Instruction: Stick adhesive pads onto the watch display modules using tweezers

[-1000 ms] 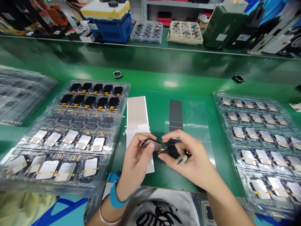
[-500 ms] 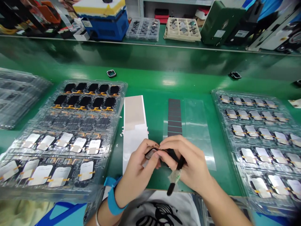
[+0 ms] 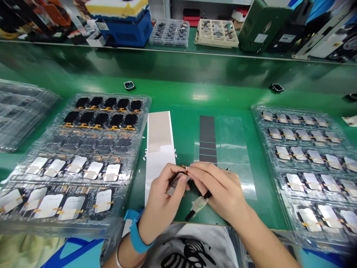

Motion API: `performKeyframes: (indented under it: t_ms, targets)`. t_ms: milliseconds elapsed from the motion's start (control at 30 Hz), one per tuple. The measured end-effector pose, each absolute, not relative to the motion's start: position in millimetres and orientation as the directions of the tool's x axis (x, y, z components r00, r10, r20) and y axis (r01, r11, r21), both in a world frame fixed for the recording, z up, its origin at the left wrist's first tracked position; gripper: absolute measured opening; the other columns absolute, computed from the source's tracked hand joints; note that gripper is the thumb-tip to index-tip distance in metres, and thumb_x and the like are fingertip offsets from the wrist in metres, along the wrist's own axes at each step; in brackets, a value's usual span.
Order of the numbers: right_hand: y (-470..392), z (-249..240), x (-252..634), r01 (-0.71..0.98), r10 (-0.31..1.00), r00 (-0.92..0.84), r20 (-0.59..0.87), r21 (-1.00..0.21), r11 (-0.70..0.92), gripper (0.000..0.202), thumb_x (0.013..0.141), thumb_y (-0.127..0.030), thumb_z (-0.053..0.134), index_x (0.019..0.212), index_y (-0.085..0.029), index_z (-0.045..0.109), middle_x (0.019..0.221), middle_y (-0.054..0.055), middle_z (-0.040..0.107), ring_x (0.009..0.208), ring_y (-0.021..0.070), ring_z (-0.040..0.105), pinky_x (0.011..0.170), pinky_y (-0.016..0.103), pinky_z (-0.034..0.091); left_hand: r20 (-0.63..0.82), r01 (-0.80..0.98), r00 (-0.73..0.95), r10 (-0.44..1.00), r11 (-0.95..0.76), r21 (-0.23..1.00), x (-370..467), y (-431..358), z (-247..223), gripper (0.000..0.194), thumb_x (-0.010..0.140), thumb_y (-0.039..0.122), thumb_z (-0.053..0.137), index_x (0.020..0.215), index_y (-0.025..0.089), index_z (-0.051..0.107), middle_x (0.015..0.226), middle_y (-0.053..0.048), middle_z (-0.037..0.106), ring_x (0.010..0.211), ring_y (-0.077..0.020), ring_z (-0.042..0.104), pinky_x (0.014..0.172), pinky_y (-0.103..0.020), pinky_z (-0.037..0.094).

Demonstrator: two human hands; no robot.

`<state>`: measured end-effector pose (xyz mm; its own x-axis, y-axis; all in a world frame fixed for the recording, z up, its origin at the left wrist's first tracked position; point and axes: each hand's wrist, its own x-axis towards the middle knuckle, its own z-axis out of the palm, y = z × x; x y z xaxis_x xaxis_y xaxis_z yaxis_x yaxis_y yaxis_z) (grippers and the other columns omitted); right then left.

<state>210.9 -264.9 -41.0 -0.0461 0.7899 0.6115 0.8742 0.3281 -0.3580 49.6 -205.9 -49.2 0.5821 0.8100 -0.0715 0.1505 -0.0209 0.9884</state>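
Note:
Between thumb and fingers, my left hand [image 3: 165,193] holds a small screen part [image 3: 176,179] with its silvery back up and an orange flex strip at its top edge. My right hand [image 3: 220,186] pinches at that flex strip, its fingertips touching those of my left hand. A black stick-like tool [image 3: 190,215] wrapped in clear tape also lies in my right hand, its end sticking out below the palm. Behind my hands are a white sheet with a beige strip [image 3: 159,130] and a clear film bearing dark strips [image 3: 207,128].
A clear tray [image 3: 147,102] of screen parts stands at left, another [image 3: 255,109] at right. Stacked clear trays [image 3: 25,111] fill the far left. Two small watch frames [image 3: 129,85] [image 3: 277,88] lie near the shelf. The shelf holds a blue box [image 3: 125,31] and parts boxes [image 3: 169,32].
The orange flex strip now shows above the screen part. The tool in my right hand has swung, its lower end moving left and slightly up. My right fingers have shifted slightly.

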Motion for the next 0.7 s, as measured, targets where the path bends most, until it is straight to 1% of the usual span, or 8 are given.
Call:
performKeyframes:
  t_ms: [133, 267, 400, 467, 533, 600, 633, 700]
  targets:
    - [-266, -40, 208, 0.882, 0.818, -0.054, 0.573, -0.357, 0.309, 0.017, 0.097, -0.010, 0.053, 0.107, -0.013, 0.066, 0.101, 0.009, 0.076, 0.076, 0.0148, 0.073, 0.066, 0.024, 0.060, -0.033, 0.181, 0.581, 0.813, -0.090, 0.979, 50, -207, -50, 0.010, 0.102, 0.027, 0.050, 0.102, 0.022, 0.059, 0.083, 0.001, 0.065, 0.073, -0.0128, 0.061, 0.067, -0.022, 0.046]
    - [-266, -38, 207, 0.881, 0.868, -0.045, 0.494, -0.391, 0.268, 0.021, 0.094, -0.007, 0.050, 0.101, -0.018, 0.066, 0.096, 0.007, 0.074, 0.073, 0.0139, 0.071, 0.056, 0.023, 0.054, 0.013, 0.220, 0.602, 0.798, -0.181, 0.959, 50, -207, -47, 0.010, 0.101, 0.024, 0.052, 0.100, 0.023, 0.061, 0.089, 0.000, 0.070, 0.076, -0.0137, 0.064, 0.070, -0.022, 0.047]
    - [-254, -25, 218, 0.752, 0.926, 0.102, 0.363, -0.638, 0.167, 0.016, 0.089, -0.006, 0.053, 0.087, -0.019, 0.063, 0.084, 0.002, 0.067, 0.068, 0.0101, 0.062, 0.054, 0.021, 0.045, 0.085, 0.296, 0.578, 0.812, -0.305, 0.905, 42, -207, -43, 0.010, 0.100, 0.022, 0.053, 0.105, 0.025, 0.061, 0.099, -0.001, 0.073, 0.087, -0.0154, 0.068, 0.077, -0.023, 0.048]
    - [-243, -14, 226, 0.655, 0.948, 0.166, 0.271, -0.749, 0.100, 0.015, 0.085, -0.005, 0.056, 0.082, -0.018, 0.062, 0.077, -0.001, 0.065, 0.060, 0.0078, 0.056, 0.054, 0.020, 0.041, 0.089, 0.347, 0.564, 0.821, -0.334, 0.877, 35, -206, -43, 0.012, 0.101, 0.021, 0.052, 0.109, 0.026, 0.059, 0.109, -0.003, 0.073, 0.102, -0.0182, 0.068, 0.087, -0.027, 0.048]
    - [-231, -3, 230, 0.581, 0.962, 0.183, 0.201, -0.812, 0.059, 0.017, 0.079, -0.002, 0.057, 0.079, -0.018, 0.063, 0.077, -0.002, 0.066, 0.059, 0.0072, 0.053, 0.054, 0.020, 0.039, 0.078, 0.376, 0.579, 0.812, -0.350, 0.858, 31, -207, -46, 0.013, 0.101, 0.020, 0.050, 0.109, 0.025, 0.058, 0.120, -0.006, 0.071, 0.121, -0.0216, 0.063, 0.101, -0.033, 0.045]
    - [-218, 6, 228, 0.527, 0.969, 0.183, 0.168, -0.849, 0.048, 0.017, 0.077, -0.002, 0.058, 0.078, -0.018, 0.064, 0.078, -0.002, 0.067, 0.062, 0.0078, 0.054, 0.056, 0.020, 0.039, 0.063, 0.379, 0.629, 0.775, -0.377, 0.846, 33, -208, -49, 0.012, 0.102, 0.020, 0.047, 0.108, 0.024, 0.057, 0.127, -0.008, 0.069, 0.135, -0.0243, 0.052, 0.112, -0.040, 0.037]
    - [-211, 9, 225, 0.509, 0.972, 0.171, 0.164, -0.859, 0.055, 0.016, 0.077, -0.003, 0.059, 0.077, -0.018, 0.064, 0.078, -0.002, 0.068, 0.063, 0.0082, 0.055, 0.057, 0.020, 0.039, 0.053, 0.376, 0.660, 0.749, -0.390, 0.840, 35, -209, -49, 0.012, 0.102, 0.020, 0.045, 0.108, 0.023, 0.056, 0.128, -0.009, 0.068, 0.138, -0.0254, 0.049, 0.114, -0.043, 0.035]
    - [-197, 10, 216, 0.493, 0.980, 0.122, 0.155, -0.867, 0.076, 0.013, 0.078, -0.006, 0.061, 0.076, -0.018, 0.065, 0.075, -0.002, 0.068, 0.064, 0.0088, 0.056, 0.060, 0.021, 0.041, 0.031, 0.369, 0.713, 0.700, -0.413, 0.832, 41, -211, -49, 0.014, 0.102, 0.018, 0.042, 0.107, 0.021, 0.055, 0.128, -0.012, 0.067, 0.136, -0.0280, 0.050, 0.112, -0.046, 0.037]
